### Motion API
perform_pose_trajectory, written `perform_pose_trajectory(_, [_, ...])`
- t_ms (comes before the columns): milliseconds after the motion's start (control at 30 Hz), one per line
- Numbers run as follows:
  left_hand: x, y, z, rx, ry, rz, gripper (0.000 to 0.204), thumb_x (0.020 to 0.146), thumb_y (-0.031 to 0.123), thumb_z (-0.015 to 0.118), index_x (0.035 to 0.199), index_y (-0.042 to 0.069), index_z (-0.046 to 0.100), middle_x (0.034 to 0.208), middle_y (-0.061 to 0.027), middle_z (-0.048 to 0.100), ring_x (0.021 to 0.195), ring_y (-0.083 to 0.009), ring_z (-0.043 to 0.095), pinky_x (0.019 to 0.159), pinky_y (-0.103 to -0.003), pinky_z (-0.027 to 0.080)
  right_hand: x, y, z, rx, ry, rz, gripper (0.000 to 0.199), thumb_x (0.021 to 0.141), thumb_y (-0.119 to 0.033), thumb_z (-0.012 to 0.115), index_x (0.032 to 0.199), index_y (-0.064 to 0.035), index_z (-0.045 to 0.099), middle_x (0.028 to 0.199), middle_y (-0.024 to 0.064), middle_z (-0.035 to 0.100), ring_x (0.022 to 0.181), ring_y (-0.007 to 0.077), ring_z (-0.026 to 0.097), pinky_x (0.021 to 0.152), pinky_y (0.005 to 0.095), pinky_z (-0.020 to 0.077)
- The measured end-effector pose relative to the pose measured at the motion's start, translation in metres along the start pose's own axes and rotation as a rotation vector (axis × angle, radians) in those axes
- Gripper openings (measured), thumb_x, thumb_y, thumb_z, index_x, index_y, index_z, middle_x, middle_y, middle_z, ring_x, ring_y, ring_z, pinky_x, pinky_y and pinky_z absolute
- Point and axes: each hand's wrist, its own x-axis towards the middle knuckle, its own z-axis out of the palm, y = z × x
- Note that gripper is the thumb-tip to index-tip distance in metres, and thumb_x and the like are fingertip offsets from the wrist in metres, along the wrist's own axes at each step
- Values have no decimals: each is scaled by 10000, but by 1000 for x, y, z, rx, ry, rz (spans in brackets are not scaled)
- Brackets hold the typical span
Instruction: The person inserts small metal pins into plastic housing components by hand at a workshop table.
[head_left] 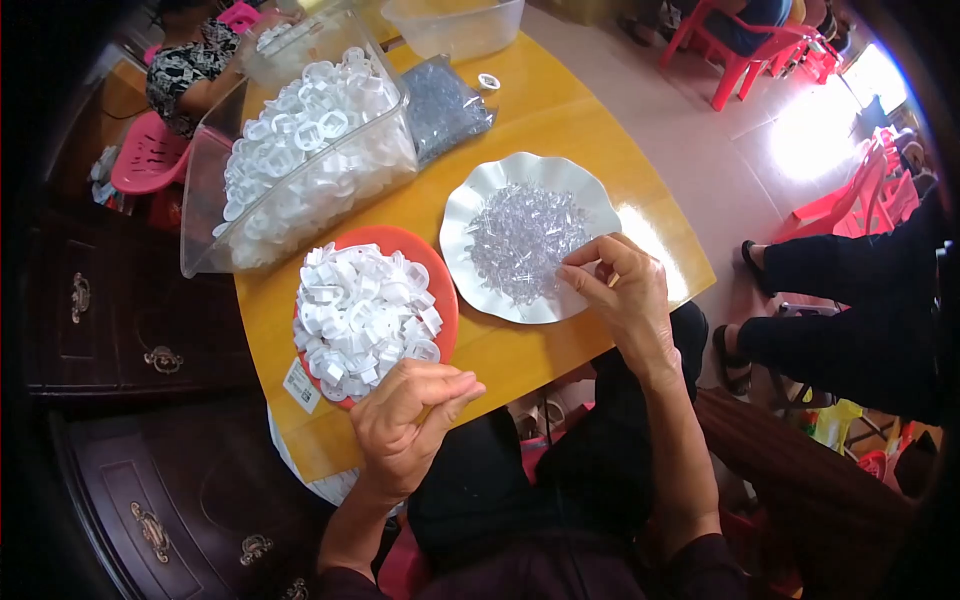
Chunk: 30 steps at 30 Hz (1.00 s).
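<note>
My left hand (pixel 408 418) is raised in front of the red plate (pixel 443 300), thumb and fingertips pressed together; whatever they may hold cannot be made out. On that plate lies a heap of small white plastic parts (pixel 365 315) with round and square shapes. My right hand (pixel 632 300) reaches over the near right rim of a white scalloped plate (pixel 460 235). Its thumb and forefinger are pinched at the edge of a pile of small clear plastic pieces (pixel 525 235). Anything between those fingertips is too small to tell.
A large clear bin (pixel 300 200) of white rings stands at the back left of the yellow table (pixel 620 150). Beside it are a bag of grey pieces (pixel 445 105) and one loose white ring (pixel 488 82). Other people sit or stand nearby, with red chairs (pixel 735 45). Dark drawers (pixel 130 310) flank the left.
</note>
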Motion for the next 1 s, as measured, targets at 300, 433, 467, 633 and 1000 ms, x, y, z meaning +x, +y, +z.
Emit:
perform_pose_trajectory(300, [-21,-1,0,-727,57,-508,177,970,96,588,1054,-52,639,989,-147,702,893,-232,688,821,-327,541,15,1,1,609,-149,265,217,939,-154,663,1106,-24,619,876,63,698,763,115,665,653,234,511])
perform_pose_trajectory(433, [-18,-4,-6,-1106,102,-657,465,1060,272,384,1373,-61,473,1318,-209,574,1174,-307,587,990,-405,466,8,-2,-1,598,-110,259,260,941,-129,650,1172,-20,600,907,76,702,775,121,659,668,233,514])
perform_pose_trajectory(467, [-16,-3,-7,-1203,128,-693,503,1059,303,379,1416,-47,437,1385,-210,527,1229,-310,550,1009,-407,449,8,-1,0,609,-73,246,239,927,-97,656,1134,14,612,863,75,699,755,123,668,644,241,533])
perform_pose_trajectory(633, [-17,0,-12,-1212,105,-739,559,1055,363,359,1467,-14,379,1462,-162,455,1275,-283,499,1040,-408,414,4,3,1,573,-38,199,225,940,-94,637,1135,13,609,890,62,697,756,104,649,654,227,522])
perform_pose_trajectory(1000, [-39,1,-11,-1623,-66,-887,625,1075,444,214,1523,11,266,807,-12,453,569,-121,389,584,-273,367,-80,-59,34,1003,-364,467,153,980,-108,588,1120,-65,542,765,-79,411,666,11,367,580,169,307])
